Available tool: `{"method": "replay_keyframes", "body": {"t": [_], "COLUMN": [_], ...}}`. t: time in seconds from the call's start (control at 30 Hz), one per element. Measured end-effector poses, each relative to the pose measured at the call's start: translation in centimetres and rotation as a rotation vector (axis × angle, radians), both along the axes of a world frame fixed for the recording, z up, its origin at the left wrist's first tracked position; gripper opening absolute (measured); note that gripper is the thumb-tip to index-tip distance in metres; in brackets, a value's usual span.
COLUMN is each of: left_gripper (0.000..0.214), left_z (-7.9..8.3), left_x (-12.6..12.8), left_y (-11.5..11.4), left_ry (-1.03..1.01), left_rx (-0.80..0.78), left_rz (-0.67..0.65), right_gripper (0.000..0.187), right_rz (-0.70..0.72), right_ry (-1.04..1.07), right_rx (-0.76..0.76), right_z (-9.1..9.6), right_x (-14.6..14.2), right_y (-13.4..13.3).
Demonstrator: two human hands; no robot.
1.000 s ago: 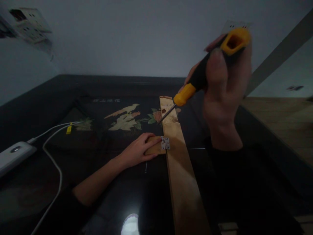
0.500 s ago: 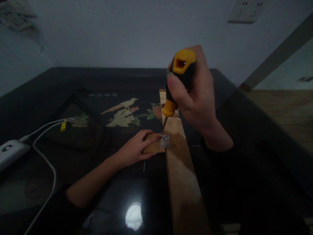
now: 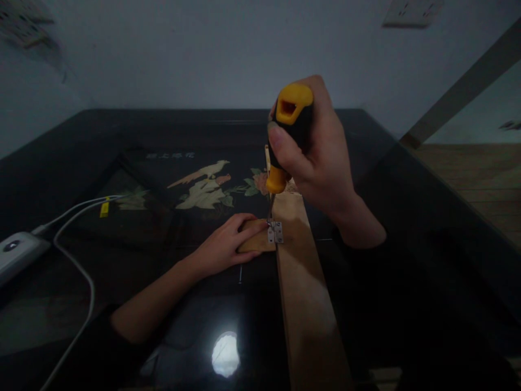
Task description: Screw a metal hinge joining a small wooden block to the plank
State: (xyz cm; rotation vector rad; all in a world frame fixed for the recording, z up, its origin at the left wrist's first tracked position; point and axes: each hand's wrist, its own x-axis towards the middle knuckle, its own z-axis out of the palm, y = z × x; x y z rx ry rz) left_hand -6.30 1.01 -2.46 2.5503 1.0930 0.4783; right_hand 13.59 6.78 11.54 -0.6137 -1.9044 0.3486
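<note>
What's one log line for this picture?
right hand: grips screwdriver, tip at hinge | left hand: holds small wood block | plank: on dark table

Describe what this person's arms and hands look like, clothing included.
The left hand and the right hand are bare: no gloves, rings or watch show. The left sleeve is dark and ends partway up the forearm. The right sleeve, dark too, reaches the wrist.

A white power strip [image 3: 16, 251] lies left, its cable [image 3: 87, 282] curling across the black table [image 3: 407, 228]; a wall socket [image 3: 411, 12] sits far right.
</note>
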Motion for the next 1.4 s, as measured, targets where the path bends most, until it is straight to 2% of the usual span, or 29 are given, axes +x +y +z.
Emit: {"method": "replay_keyframes", "body": {"t": [0.13, 0.5, 0.6, 0.7, 0.8, 1.0, 1.13, 1.3, 1.4], "left_gripper": [0.059, 0.060, 0.061, 0.061, 0.061, 0.062, 0.062, 0.062, 0.062], "left_z": [-0.1, -0.2, -0.1, 0.1, 0.3, 0.3, 0.2, 0.1, 0.1], "left_x": [0.0, -0.1, 0.0, 0.0, 0.1, 0.0, 0.0, -0.1, -0.1], "left_y": [0.0, 0.0, 0.0, 0.0, 0.0, 0.0, 0.1, 0.1, 0.1], "left_ry": [-0.003, -0.007, -0.004, -0.006, -0.010, 0.003, 0.014, 0.031, 0.041], "left_rx": [0.009, 0.022, 0.023, 0.017, -0.003, -0.019, -0.016, 0.000, 0.007], "left_rz": [-0.003, -0.004, -0.012, -0.018, -0.009, -0.004, -0.003, -0.005, -0.007], "right_gripper": [0.018, 0.029, 0.029, 0.028, 0.026, 0.024, 0.022, 0.041, 0.036], "right_rz": [0.061, 0.084, 0.156, 0.289, 0.355, 0.313, 0.266, 0.364, 0.305], "right_ry": [0.015, -0.085, -0.153, -0.191, -0.200, -0.224, -0.297, -0.389, -0.377], "right_rx": [0.029, 0.032, -0.039, -0.130, -0.106, 0.015, -0.071, -0.222, -0.102], "right_z": [0.0, 0.1, 0.6, 1.3, 1.9, 2.4, 3.2, 4.1, 3.8], "right_x": [0.1, 0.6, 0.3, -0.3, -0.9, -1.1, -0.1, 1.5, 1.2], "right_y": [0.3, 0.7, 1.0, 1.3, 1.6, 1.4, 0.6, -0.3, -0.3]}}
